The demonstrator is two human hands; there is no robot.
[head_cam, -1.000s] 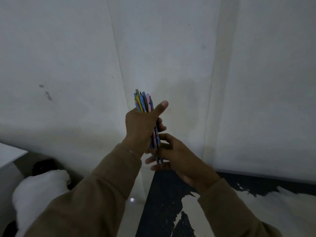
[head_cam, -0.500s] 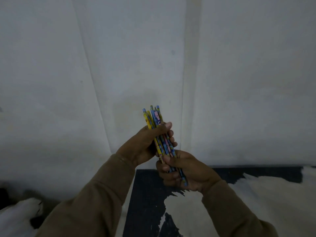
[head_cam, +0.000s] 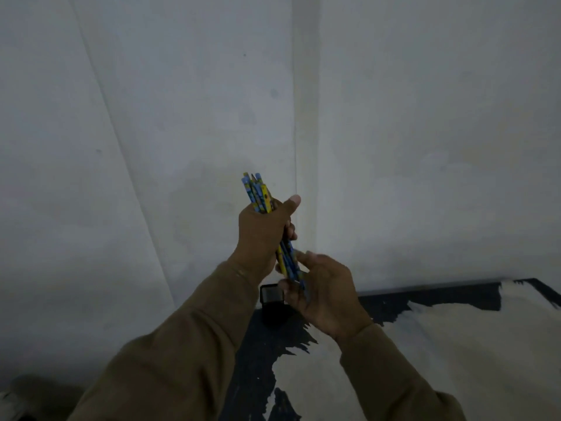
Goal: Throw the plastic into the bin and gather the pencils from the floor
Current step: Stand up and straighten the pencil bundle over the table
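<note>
A bundle of several blue and yellow pencils (head_cam: 257,194) stands nearly upright in front of the pale wall. My left hand (head_cam: 262,235) is closed around the middle of the bundle, thumb raised. My right hand (head_cam: 321,287) sits just below, its fingers curled loosely against the bundle's lower ends. The bin and the plastic are not in view.
A small black open-topped holder (head_cam: 272,294) stands on a dark surface (head_cam: 261,344) right beneath my hands. A pale patch (head_cam: 440,344) covers the surface to the right. A grey wall with a vertical seam (head_cam: 305,117) fills the background.
The bundle has tipped more upright in my left hand. My right hand has loosened from a full grip to touching the lower ends. The black holder has come into view.
</note>
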